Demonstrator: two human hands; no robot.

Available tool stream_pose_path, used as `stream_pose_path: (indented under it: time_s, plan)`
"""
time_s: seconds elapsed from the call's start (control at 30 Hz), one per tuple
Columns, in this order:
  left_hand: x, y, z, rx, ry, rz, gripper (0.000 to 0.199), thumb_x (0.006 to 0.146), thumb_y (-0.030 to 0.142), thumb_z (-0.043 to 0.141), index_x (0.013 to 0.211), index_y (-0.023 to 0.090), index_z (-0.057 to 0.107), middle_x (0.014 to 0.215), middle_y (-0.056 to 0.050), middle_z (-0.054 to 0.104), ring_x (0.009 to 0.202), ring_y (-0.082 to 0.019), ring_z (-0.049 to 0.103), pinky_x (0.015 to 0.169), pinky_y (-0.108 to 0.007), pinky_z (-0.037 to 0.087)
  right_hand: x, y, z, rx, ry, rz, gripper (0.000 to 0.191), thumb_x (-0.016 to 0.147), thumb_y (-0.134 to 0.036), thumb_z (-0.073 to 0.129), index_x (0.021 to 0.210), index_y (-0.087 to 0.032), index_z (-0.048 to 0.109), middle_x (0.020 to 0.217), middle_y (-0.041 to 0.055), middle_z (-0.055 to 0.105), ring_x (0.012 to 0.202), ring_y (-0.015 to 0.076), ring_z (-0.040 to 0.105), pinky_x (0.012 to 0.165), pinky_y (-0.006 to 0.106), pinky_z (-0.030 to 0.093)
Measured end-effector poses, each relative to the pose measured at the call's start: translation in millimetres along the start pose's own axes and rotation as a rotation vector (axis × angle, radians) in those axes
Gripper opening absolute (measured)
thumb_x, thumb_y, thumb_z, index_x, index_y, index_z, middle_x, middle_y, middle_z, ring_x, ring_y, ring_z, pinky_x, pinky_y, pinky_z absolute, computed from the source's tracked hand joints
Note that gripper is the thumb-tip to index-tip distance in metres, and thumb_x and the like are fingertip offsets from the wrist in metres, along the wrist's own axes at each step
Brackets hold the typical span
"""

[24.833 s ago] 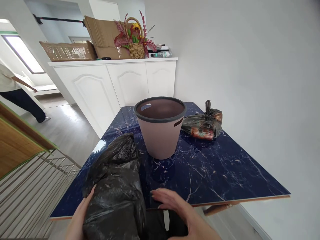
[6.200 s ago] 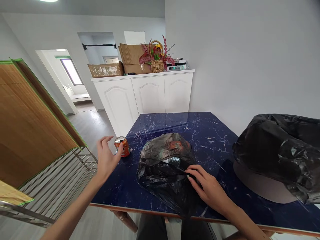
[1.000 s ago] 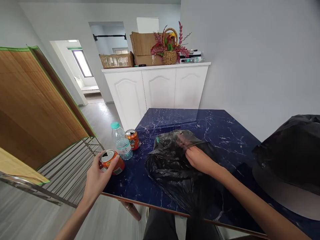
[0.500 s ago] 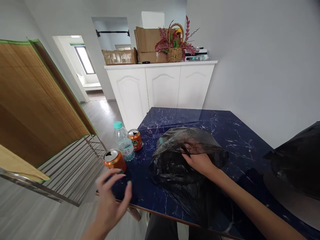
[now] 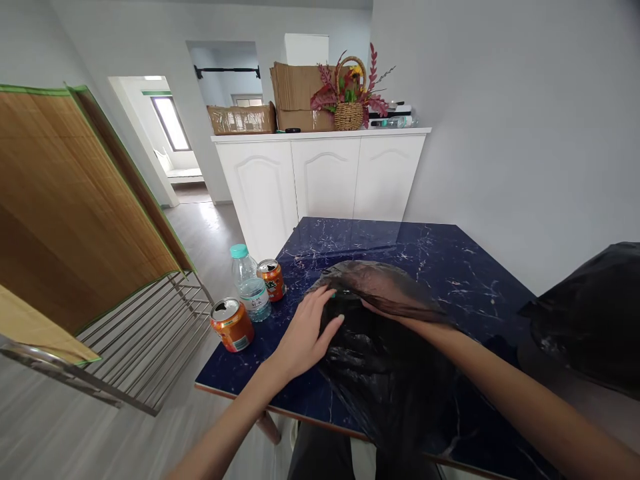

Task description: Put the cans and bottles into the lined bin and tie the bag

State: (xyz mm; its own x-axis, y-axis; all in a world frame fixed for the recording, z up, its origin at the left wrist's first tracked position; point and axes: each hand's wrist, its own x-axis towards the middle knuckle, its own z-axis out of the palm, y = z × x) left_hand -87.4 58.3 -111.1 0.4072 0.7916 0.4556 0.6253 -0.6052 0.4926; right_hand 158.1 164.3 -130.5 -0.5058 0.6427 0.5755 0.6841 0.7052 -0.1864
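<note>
A thin black plastic bag (image 5: pixel 380 373) lies on the table in front of me, its mouth facing me. My left hand (image 5: pixel 306 330) is at the left side of that mouth, fingertips touching the rim and thumb held apart from the fingers. Inside the bag, my right hand (image 5: pixel 383 283) shows only dimly through the stretched film, so its fingers cannot be made out. A bit of teal and clear plastic shows in the bag's mouth between the hands. Left of the bag stand a clear bottle with a teal cap (image 5: pixel 253 287) and two opened orange cans, a nearer one (image 5: pixel 233 327) and a farther one (image 5: pixel 273 280).
The dark blue marbled table (image 5: pixel 345 240) has its left edge close to the cans. Another black bag (image 5: pixel 590 320) is at the right. A metal rack (image 5: pixel 175 333) with a bamboo mat stands left; a white cabinet (image 5: pixel 325 173) with boxes and a flower basket is behind.
My left hand has moved right and forward from beside the near can to the bag's mouth. My right hand has gone deeper into the bag, whose film now covers it more.
</note>
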Motion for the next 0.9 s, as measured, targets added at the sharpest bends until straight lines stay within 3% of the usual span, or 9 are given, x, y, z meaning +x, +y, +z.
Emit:
stream_pose_path:
  time_s: [0.13, 0.23, 0.3, 0.4, 0.5, 0.6, 0.67, 0.9]
  plan:
    - [24.2, -10.3, 3.8, -0.195, 0.038, -0.107, 0.056, 0.114, 0.055, 0.037, 0.158, 0.024, 0.049, 0.168, -0.009, 0.05, 0.16, -0.025, 0.04, 0.137, -0.048, 0.026, -36.0, -8.6, -31.6, 0.075, -0.154, -0.119, 0.041, 0.111, -0.03, 0.05, 0.15, -0.025, 0.059, 0.15, 0.012, 0.066, 0.139, 0.0305, 0.062, 0.119, 0.05, 0.053]
    - [42.8, -20.3, 12.8, -0.371, -0.022, -0.186, 0.066, 0.115, 0.059, 0.015, 0.159, 0.026, 0.05, 0.166, -0.005, 0.054, 0.155, -0.023, 0.049, 0.133, -0.044, 0.035, -56.1, -32.4, -66.8, 0.208, -0.308, -0.138, 0.056, 0.108, -0.028, 0.053, 0.162, -0.031, 0.044, 0.164, 0.0065, 0.054, 0.15, 0.0291, 0.053, 0.123, 0.049, 0.05]
    - [52.5, -27.4, 23.5, -0.402, -0.058, -0.185, 0.074, 0.114, 0.058, 0.005, 0.159, 0.025, 0.052, 0.164, -0.006, 0.057, 0.152, -0.024, 0.053, 0.13, -0.045, 0.04, -60.4, -52.1, -90.4, 0.366, -0.331, -0.053, 0.06, 0.105, -0.031, 0.062, 0.162, -0.035, 0.042, 0.165, 0.006, 0.053, 0.149, 0.0287, 0.054, 0.12, 0.048, 0.053]
    - [60.9, -34.0, 42.1, -0.349, -0.087, -0.125, 0.068, 0.114, 0.059, 0.017, 0.154, 0.024, 0.058, 0.159, -0.008, 0.062, 0.148, -0.03, 0.057, 0.128, -0.051, 0.042, -51.9, -75.9, -115.4, 0.601, -0.162, 0.113, 0.066, 0.1, -0.04, 0.075, 0.159, -0.038, 0.045, 0.163, 0.0059, 0.054, 0.148, 0.0306, 0.056, 0.118, 0.049, 0.055]
    - [62.9, -36.1, 58.2, -0.266, -0.113, -0.029, 0.054, 0.111, 0.054, 0.038, 0.151, 0.025, 0.06, 0.156, -0.008, 0.065, 0.149, -0.032, 0.056, 0.128, -0.052, 0.041, -26.2, -87.6, -122.5, 0.884, 0.061, 0.2, 0.066, 0.097, -0.042, 0.08, 0.154, -0.035, 0.048, 0.16, 0.0079, 0.057, 0.146, 0.0309, 0.058, 0.118, 0.049, 0.055]
    - [58.8, -38.4, 70.3, -0.145, -0.108, 0.004, 0.054, 0.106, 0.045, 0.052, 0.154, 0.02, 0.055, 0.16, -0.014, 0.059, 0.155, -0.035, 0.048, 0.131, -0.057, 0.034, 13.0, -89.2, -108.9, 1.018, 0.201, 0.218, 0.066, 0.096, -0.043, 0.079, 0.152, -0.031, 0.047, 0.161, 0.0094, 0.056, 0.148, 0.0294, 0.056, 0.123, 0.049, 0.051]
    - [53.4, -40.5, 76.3, -0.06, -0.112, -0.007, 0.055, 0.103, 0.041, 0.057, 0.151, 0.014, 0.055, 0.159, -0.02, 0.059, 0.155, -0.04, 0.046, 0.13, -0.063, 0.031, 42.4, -85.8, -87.1, 1.021, 0.213, 0.206, 0.069, 0.095, -0.043, 0.08, 0.152, -0.031, 0.045, 0.163, 0.0098, 0.052, 0.15, 0.0288, 0.053, 0.125, 0.049, 0.049]
    - [39.8, -44.3, 84.7, 0.119, -0.135, -0.005, 0.051, 0.104, 0.036, 0.056, 0.15, 0.014, 0.051, 0.156, -0.02, 0.061, 0.155, -0.037, 0.046, 0.13, -0.058, 0.035, 127.4, -64.4, 25.1, 0.981, 0.037, 0.264, 0.077, 0.088, -0.041, 0.08, 0.153, -0.029, 0.041, 0.162, 0.014, 0.051, 0.15, 0.0336, 0.052, 0.118, 0.053, 0.051]
